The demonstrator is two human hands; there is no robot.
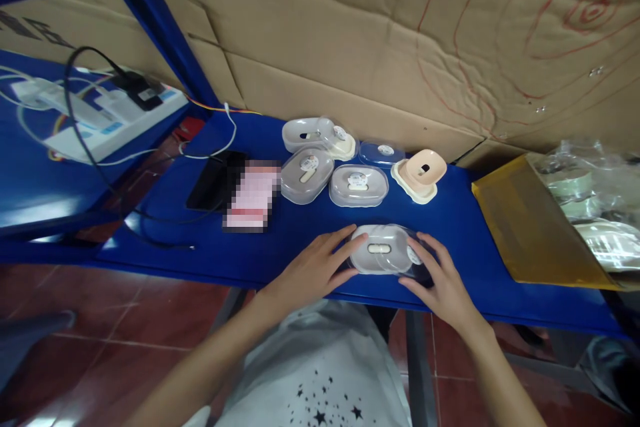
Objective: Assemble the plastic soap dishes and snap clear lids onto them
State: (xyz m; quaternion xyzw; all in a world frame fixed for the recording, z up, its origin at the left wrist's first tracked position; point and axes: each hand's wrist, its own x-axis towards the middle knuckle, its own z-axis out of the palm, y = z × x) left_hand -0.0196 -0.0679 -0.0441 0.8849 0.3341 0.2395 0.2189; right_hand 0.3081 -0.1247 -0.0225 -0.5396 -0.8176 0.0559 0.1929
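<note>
A grey oval soap dish [373, 260] lies near the table's front edge, between my hands. A clear lid [416, 255] with a round label overlaps its right side, shifted off to the right. My left hand [325, 259] grips the dish's left end, fingers on top and thumb at the near side. With bent fingers, my right hand [436, 275] holds the lid by its right part. Just behind stand two lidded grey soap dishes [358, 195], [306, 175] with round labels.
Farther back are a tilted grey dish [300, 135], a loose clear lid [383, 152] and a peach dish [427, 167] on a cream tray. A phone [253, 197] lies left. A carton [540, 233] with wrapped pieces stands right. A power strip [120, 127] and cables are at far left.
</note>
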